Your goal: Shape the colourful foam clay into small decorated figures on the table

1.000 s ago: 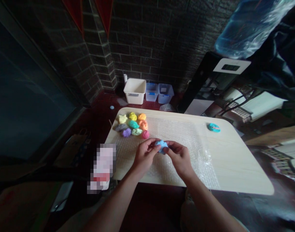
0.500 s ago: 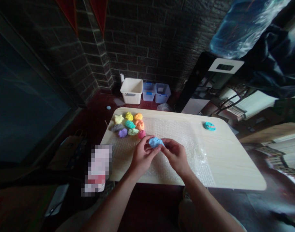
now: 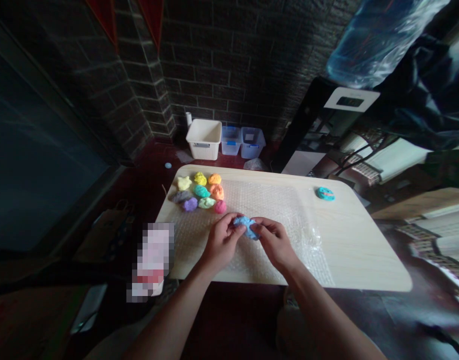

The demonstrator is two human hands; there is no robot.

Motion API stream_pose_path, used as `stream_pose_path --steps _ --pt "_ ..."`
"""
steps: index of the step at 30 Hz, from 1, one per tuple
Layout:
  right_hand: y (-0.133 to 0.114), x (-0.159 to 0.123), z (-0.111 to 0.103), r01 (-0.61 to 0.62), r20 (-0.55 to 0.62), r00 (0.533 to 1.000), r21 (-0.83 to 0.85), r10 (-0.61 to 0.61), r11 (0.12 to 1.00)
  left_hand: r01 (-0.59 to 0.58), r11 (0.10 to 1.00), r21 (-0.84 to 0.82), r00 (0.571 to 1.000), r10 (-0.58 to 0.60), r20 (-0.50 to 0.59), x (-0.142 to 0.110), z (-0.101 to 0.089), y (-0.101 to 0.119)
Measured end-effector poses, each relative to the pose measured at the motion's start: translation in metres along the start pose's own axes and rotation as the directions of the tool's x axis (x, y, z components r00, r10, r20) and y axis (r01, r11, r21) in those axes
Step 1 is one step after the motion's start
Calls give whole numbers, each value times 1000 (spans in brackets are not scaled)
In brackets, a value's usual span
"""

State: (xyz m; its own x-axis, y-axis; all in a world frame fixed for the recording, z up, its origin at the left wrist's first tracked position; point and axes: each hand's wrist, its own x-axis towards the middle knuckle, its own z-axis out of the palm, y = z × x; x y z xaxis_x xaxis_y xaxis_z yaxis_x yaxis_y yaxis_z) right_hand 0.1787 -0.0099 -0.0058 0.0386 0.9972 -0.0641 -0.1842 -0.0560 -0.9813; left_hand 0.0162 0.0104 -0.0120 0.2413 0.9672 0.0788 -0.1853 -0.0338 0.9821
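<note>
A lump of light blue modelling clay [image 3: 246,226] is pinched between both hands above a sheet of bubble wrap [image 3: 267,200]. My left hand [image 3: 222,239] grips its left side, thumb on top. On the right side, my right hand [image 3: 273,241] holds it with thumb and fingers. Several other clay lumps lie grouped at the table's far left, among them a purple one [image 3: 190,204], a pink one [image 3: 220,206], a teal one [image 3: 201,191], a grey one [image 3: 180,196] and a yellow one [image 3: 200,178].
The pale wooden table [image 3: 364,240] has a round teal object with a pink stripe [image 3: 326,193] at its far right. Beyond it stand a white basket [image 3: 204,140] and two clear bins [image 3: 252,142] on the floor. A water dispenser [image 3: 308,130] is at the back right.
Both hands have turned and reshaped the blue clay, which now looks more stretched between the thumbs. The whole view has shifted slightly. The other lumps stay where they were on the table.
</note>
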Motion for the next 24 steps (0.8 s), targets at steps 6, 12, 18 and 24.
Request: stream_pose_path --steps 6,12,18,24 --pt "-1 1 6 -135 20 991 228 134 964 62 994 -93 998 -65 -27 3 0 0" --pt "1 3 5 13 -64 998 29 -11 999 -57 996 69 979 69 -191 1 -1 -5" --pt "4 -4 8 145 -141 977 -108 -159 984 -83 994 77 971 97 -216 -4 2 -3" --pt "5 -8 10 217 -124 962 -207 -245 954 -105 956 273 978 148 -144 -10 3 -7"
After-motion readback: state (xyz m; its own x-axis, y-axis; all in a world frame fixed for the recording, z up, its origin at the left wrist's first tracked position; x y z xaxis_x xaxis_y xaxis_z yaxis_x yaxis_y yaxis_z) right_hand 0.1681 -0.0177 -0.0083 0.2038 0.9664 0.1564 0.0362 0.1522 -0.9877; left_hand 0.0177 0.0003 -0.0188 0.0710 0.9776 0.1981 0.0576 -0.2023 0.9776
